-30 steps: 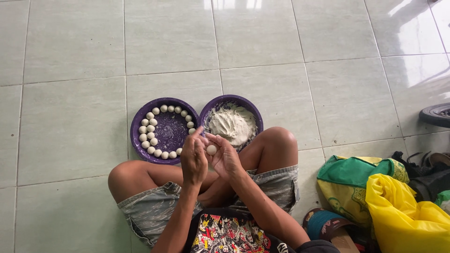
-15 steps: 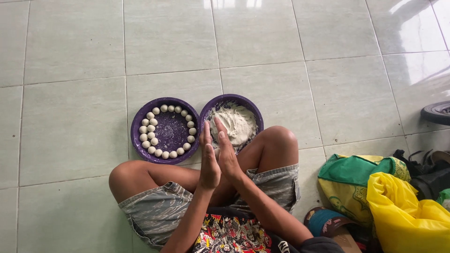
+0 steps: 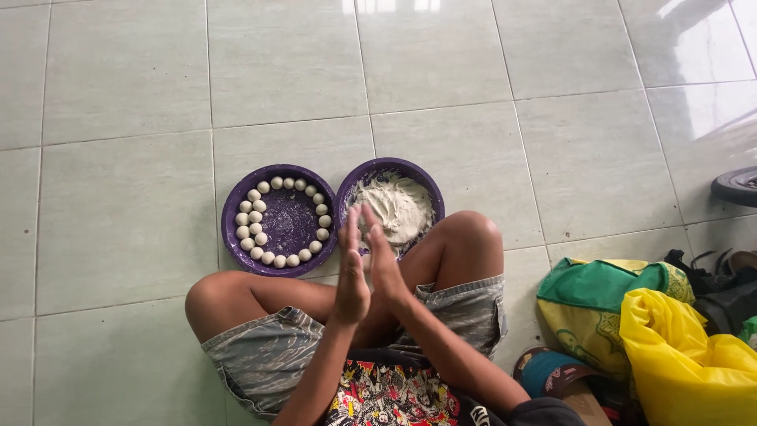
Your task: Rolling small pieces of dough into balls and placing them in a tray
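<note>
I sit cross-legged on a pale tiled floor. My left hand (image 3: 351,272) and my right hand (image 3: 385,260) are pressed flat, palm to palm, fingers pointing away from me, over my lap. A small white dough ball lies between the palms and is hidden now. Just beyond my fingertips is a purple plate (image 3: 394,164) holding a mound of white dough (image 3: 404,209). To its left, a second purple plate (image 3: 229,237) carries several small white dough balls (image 3: 276,182) set in a ring along its rim.
My bare knees (image 3: 473,233) flank the plates. At the right lie a green cloth bag (image 3: 599,292), a yellow plastic bag (image 3: 678,355), dark items behind them, and a blue round object (image 3: 552,371). A black tyre (image 3: 737,187) shows at the right edge.
One second ago my fingers held a small dough ball in view. My hands then closed flat over it, and the palms have since slid slightly against each other.
</note>
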